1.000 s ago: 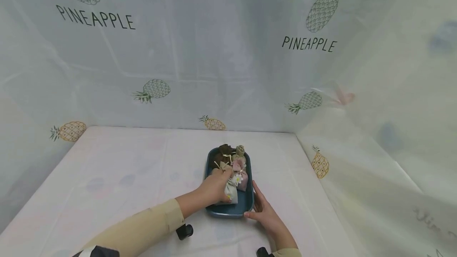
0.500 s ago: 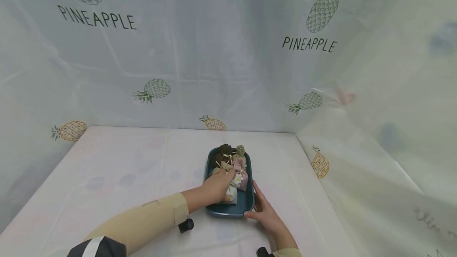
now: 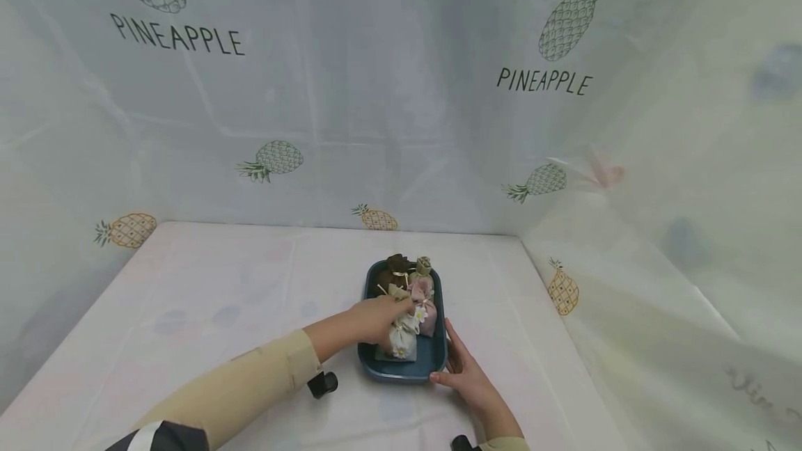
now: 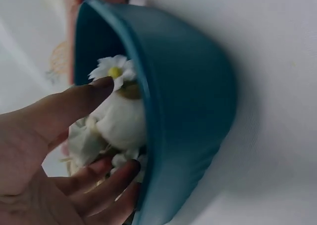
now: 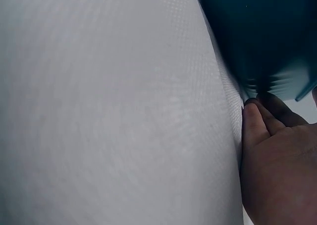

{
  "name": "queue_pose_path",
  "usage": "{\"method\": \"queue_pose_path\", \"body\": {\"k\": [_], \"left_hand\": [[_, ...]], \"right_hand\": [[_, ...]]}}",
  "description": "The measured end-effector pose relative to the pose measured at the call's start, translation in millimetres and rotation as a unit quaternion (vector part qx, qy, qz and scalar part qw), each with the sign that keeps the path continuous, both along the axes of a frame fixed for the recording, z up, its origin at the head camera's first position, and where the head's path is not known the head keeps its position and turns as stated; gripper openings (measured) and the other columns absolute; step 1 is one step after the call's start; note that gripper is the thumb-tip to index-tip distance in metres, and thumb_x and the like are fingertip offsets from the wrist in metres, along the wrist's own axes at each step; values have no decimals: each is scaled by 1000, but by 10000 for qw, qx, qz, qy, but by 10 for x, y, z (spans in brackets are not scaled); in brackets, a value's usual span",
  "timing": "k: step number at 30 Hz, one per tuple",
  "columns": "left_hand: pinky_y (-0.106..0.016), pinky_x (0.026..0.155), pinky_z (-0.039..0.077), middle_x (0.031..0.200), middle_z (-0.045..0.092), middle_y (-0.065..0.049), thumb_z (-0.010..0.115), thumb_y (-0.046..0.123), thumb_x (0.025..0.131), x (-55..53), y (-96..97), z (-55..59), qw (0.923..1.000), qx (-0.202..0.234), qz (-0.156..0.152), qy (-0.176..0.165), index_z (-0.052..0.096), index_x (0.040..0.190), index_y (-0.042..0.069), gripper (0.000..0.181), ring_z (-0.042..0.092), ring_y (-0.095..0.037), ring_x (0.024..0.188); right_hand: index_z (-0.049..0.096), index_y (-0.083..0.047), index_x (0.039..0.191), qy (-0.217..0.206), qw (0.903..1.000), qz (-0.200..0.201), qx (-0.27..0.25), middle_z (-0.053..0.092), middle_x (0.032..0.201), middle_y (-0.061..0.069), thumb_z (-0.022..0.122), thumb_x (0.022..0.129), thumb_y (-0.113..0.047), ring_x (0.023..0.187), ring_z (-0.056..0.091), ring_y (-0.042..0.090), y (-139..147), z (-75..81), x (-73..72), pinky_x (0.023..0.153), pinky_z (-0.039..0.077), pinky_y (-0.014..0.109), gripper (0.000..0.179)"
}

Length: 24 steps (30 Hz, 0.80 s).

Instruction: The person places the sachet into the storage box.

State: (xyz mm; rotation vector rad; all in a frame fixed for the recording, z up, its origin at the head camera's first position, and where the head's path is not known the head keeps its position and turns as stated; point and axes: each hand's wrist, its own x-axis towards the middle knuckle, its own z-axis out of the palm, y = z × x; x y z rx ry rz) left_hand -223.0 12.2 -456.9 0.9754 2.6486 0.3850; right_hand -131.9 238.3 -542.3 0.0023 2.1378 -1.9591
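Note:
A deep blue rectangular tray (image 3: 401, 377) holds several small tied cloth pouches. My left hand (image 3: 372, 319) reaches in over its left rim. In the left wrist view its thumb is stretched to a white daisy (image 4: 116, 72), and its bent fingers lie lower, with a white pouch (image 4: 124, 121) beyond the gap between them. A pale pouch (image 3: 404, 345) with a small daisy lies at the near end. My right hand (image 3: 466, 378) rests against the near right corner, thumb at the front, fingers along the outer side; the right wrist view has these fingers (image 5: 255, 121) low against the tray wall.
Behind the left hand sit a brown pouch (image 3: 391, 280) with a dark flower, a green cloth rose (image 3: 423, 265) and a pink pouch (image 3: 429, 326). A pale patterned cloth (image 3: 250, 284) covers the table. A pineapple-print curtain (image 3: 401, 89) hangs at the back and sides.
The left hand shifts slightly within the tray, and more of the pale pouch at the near end shows. The right hand keeps its place at the corner.

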Motion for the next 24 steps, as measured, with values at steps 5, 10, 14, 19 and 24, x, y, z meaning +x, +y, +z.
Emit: {"method": "queue_pose_path", "body": {"k": [5,10,14,19,24], "left_hand": [[-45,88,50,136,52,-6,92,29,66,36,-130,91,9999,124,2,-80,51,139,32,84,53,-22,119],[-44,86,50,132,54,-6,91,29,66,86,-284,165,9986,484,109,-173,51,140,29,84,54,-22,116],[-43,84,51,127,55,-6,92,29,66,134,-414,217,9971,690,274,-188,49,141,26,86,57,-22,111],[-46,83,51,131,53,-9,91,28,68,197,-580,283,9945,935,405,-244,47,143,22,88,56,-27,115],[-42,78,51,127,55,-7,91,25,68,239,-774,318,9915,1092,663,-262,46,143,21,87,58,-25,109]], "right_hand": [[13,-28,158,35,9999,104,11,6,159,24,81,79,-4,145,5,37,25,-17,-2,112,15,38,107],[12,-25,158,167,9996,192,155,10,157,29,82,78,-4,144,10,41,51,1,-25,111,18,42,109],[10,-18,158,397,9976,309,471,17,153,34,82,78,-7,141,19,45,60,34,-34,109,25,46,109],[17,-13,157,543,9910,257,1196,27,151,31,84,78,-16,135,33,47,76,146,-33,103,37,50,104],[26,-8,154,561,9862,185,1544,29,154,21,83,79,-16,134,36,44,133,308,-39,102,39,52,95]]}}
